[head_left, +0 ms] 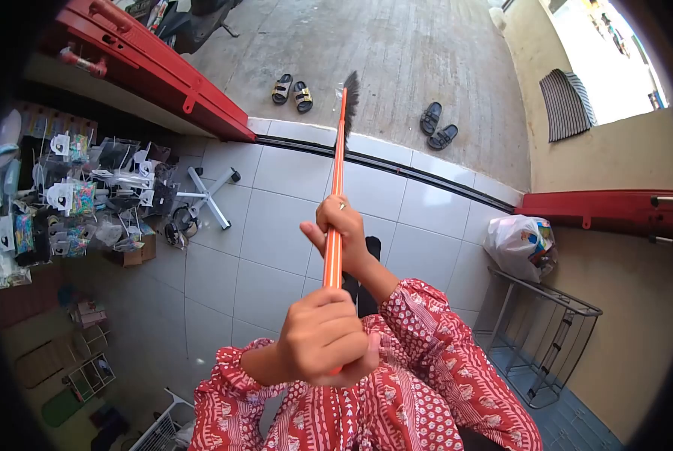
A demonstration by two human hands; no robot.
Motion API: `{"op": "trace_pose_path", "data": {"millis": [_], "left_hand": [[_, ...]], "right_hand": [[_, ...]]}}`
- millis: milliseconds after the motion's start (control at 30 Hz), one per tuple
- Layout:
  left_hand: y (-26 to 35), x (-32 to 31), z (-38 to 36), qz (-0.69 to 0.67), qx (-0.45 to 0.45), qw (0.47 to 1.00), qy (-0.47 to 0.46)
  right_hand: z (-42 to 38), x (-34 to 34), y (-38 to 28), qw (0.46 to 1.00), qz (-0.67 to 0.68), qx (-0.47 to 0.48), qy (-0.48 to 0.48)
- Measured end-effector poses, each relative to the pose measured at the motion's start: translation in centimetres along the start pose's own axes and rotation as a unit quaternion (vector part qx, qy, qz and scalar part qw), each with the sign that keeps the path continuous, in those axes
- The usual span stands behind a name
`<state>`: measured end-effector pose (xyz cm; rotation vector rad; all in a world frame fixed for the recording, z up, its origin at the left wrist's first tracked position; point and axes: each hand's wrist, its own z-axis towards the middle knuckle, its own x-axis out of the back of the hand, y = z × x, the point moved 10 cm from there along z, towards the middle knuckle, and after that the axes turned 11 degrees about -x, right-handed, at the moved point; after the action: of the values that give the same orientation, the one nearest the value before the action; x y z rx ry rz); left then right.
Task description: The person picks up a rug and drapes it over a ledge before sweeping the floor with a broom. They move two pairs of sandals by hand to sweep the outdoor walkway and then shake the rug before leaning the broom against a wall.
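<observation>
A broom with an orange, white-striped handle stretches away from my body toward the doorway. Its dark bristles lie past the door track, over the concrete outside. My left hand is wrapped round the top end of the handle, close to my chest. Farther along the shaft, my right hand is closed around it, thumb pointing out to the left and a ring on one finger. Both arms wear red patterned sleeves.
Sandals and dark slides lie outside on the concrete. To the left stand a rack of packaged goods and a white-legged stand. At right, a plastic bag rests by a metal rack. Red door frames flank the opening.
</observation>
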<state>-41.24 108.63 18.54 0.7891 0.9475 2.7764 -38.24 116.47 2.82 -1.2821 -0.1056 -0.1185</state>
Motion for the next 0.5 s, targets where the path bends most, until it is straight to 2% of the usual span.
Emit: {"op": "trace_pose_path", "data": {"millis": [100, 200, 300, 367, 500], "left_hand": [[2.8, 6.4, 1.2, 0.024, 0.052, 0.998, 0.033], [3.6, 9.8, 1.4, 0.064, 0.056, 0.996, 0.034], [0.2, 13.6, -2.1, 0.175, 0.116, 0.946, 0.249], [-2.1, 15.0, -4.4, 0.234, 0.126, 0.921, 0.284], [-5.0, 15.9, -8.4, 0.281, 0.102, 0.888, 0.349]], "right_hand": [[0.4, -6.1, -6.5, 0.987, 0.056, 0.044, -0.144], [-1.7, -12.6, -8.7, 0.948, 0.098, 0.048, -0.300], [-3.2, -18.9, -7.0, 0.889, 0.151, 0.011, -0.431], [-3.2, -22.0, -4.8, 0.851, 0.197, -0.008, -0.487], [-1.5, -24.4, 0.0, 0.821, 0.050, 0.055, -0.566]]}}
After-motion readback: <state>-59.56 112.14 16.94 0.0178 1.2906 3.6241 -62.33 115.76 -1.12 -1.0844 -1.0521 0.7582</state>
